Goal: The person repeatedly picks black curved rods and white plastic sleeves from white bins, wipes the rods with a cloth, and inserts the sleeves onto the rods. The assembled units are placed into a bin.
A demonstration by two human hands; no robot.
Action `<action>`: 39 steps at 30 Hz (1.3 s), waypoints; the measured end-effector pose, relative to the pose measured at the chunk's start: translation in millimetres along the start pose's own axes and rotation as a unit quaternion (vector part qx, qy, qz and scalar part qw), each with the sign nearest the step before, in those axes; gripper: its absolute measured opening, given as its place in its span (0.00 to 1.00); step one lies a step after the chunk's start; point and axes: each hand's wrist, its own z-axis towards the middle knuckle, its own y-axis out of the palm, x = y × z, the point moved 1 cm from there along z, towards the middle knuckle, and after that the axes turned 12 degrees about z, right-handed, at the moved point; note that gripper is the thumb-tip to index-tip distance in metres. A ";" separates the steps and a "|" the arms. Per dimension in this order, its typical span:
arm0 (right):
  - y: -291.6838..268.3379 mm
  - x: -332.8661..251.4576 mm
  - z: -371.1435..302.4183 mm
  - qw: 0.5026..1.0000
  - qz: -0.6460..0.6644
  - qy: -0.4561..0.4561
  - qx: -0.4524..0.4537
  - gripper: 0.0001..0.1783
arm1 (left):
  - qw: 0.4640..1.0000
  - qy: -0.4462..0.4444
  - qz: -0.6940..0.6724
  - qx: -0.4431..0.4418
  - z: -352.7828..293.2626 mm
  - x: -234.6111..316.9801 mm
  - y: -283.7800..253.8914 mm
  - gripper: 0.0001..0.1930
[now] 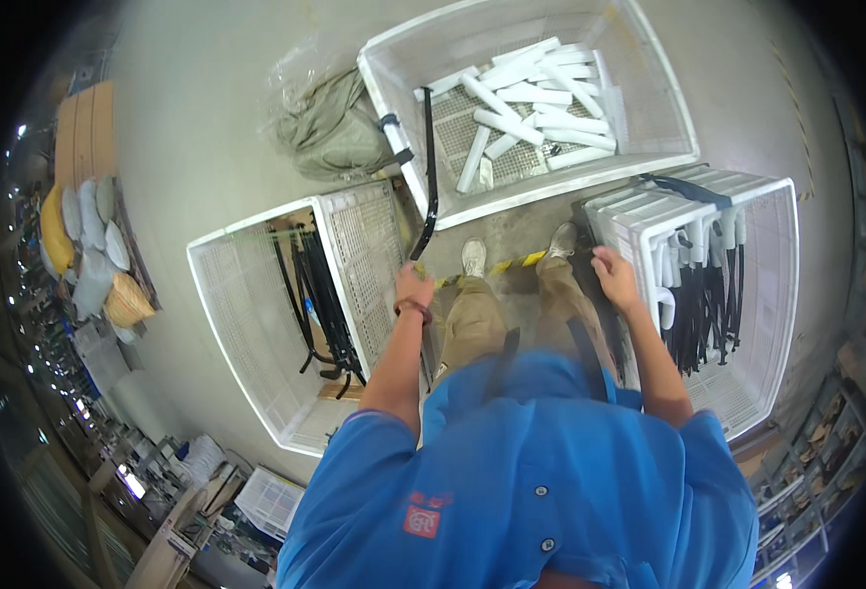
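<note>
A long black rod (431,157) with a bent lower end rises from my left hand (413,287), whose fingers are closed around that end. Its upper part passes over the near left corner of a large white crate (541,187) that holds several white foam-like sleeves (531,93). Beside the right-hand crate (639,221) is my right hand (618,279), its fingers loosely bent and slightly apart, with nothing visible in it. That crate lies on its side and holds black rods (693,304) with white sleeves on their upper ends.
On my left, another white crate (335,236) lies on its side with several bare black rods (320,290) in it. A grey-green cloth or sheet (335,128) is heaped behind it. Stuffed sacks (89,245) and cardboard (84,137) are farther left. Yellow-black tape (512,263) marks the floor by my shoes.
</note>
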 end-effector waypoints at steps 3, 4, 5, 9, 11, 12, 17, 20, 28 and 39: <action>49.5 20.8 -48.5 0.994 0.075 0.080 -0.014 0.09 | 0.994 0.046 0.011 -0.101 73.8 -5.0 16.8 0.35; 63.3 24.0 -68.3 0.981 0.093 0.173 -0.003 0.08 | 0.988 0.082 0.002 -0.128 96.6 -3.0 24.4 0.36; 76.3 21.5 -84.4 0.984 0.087 0.157 -0.015 0.08 | 0.984 0.082 -0.037 -0.152 117.2 2.9 33.5 0.33; 118.6 -15.3 -129.3 0.991 -0.019 0.135 0.002 0.12 | 0.936 0.148 0.113 -0.299 150.7 29.4 37.7 0.19; 137.7 -43.3 -130.1 0.996 -0.010 0.091 0.005 0.16 | 0.919 0.198 -0.007 -0.342 126.4 57.3 19.3 0.14; 143.7 -59.0 -128.4 0.997 -0.016 0.071 -0.006 0.23 | 0.898 0.168 -0.124 -0.387 102.5 68.5 1.7 0.13; 158.8 -141.3 -103.4 0.982 -0.022 -0.108 0.151 0.33 | 0.720 0.185 -0.417 -0.523 -49.4 146.6 -107.1 0.10; 128.3 -186.5 -133.3 0.978 0.030 -0.074 0.193 0.26 | 0.738 0.170 -0.452 -0.472 -134.6 174.0 -161.3 0.11; -61.3 -248.6 -342.3 0.939 -0.016 -0.278 0.200 0.17 | 0.606 0.707 -0.060 -0.359 -317.4 220.6 -286.3 0.12; -172.1 -180.9 -540.8 0.909 0.000 -0.361 0.208 0.20 | 0.412 0.885 0.034 -0.215 -520.7 276.2 -186.6 0.14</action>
